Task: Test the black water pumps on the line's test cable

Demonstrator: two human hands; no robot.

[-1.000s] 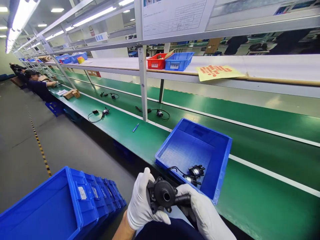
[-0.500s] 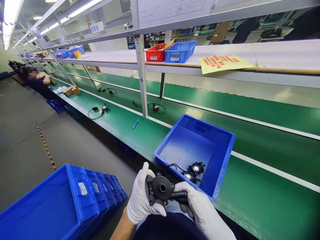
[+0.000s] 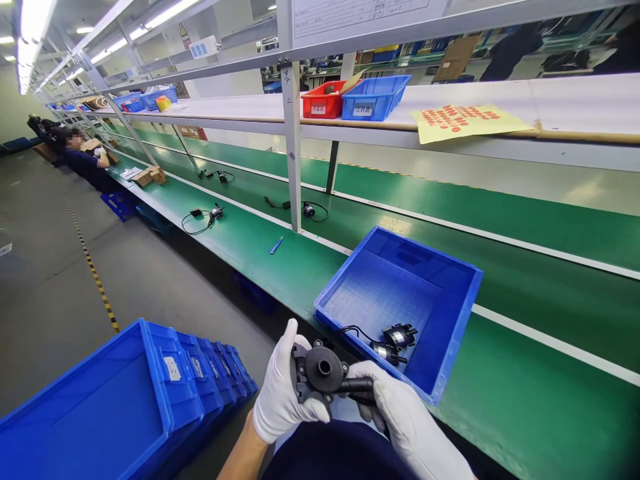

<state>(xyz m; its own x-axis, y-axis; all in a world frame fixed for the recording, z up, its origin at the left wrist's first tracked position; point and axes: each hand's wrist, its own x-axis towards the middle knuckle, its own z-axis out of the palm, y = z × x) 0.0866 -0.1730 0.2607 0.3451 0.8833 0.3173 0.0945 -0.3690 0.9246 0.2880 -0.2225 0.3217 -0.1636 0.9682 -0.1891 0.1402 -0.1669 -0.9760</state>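
Black plastic pump housing (image 3: pixel 323 373) sat clamped between both white-gloved hands, left hand (image 3: pixel 280 393) and right hand (image 3: pixel 400 420), over the lap, barely shifted since a second ago, beside the blue plastic tray (image 3: pixel 450 333).

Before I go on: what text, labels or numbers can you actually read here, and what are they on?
None can be read for certain.
Red bin label: Chinese characters, too blurred.
Small blue bin label: blurred too.
Hanging sheet: printed form, too small.
Yellow sheet: red dots, no words.
Crate stickers: unreadable.
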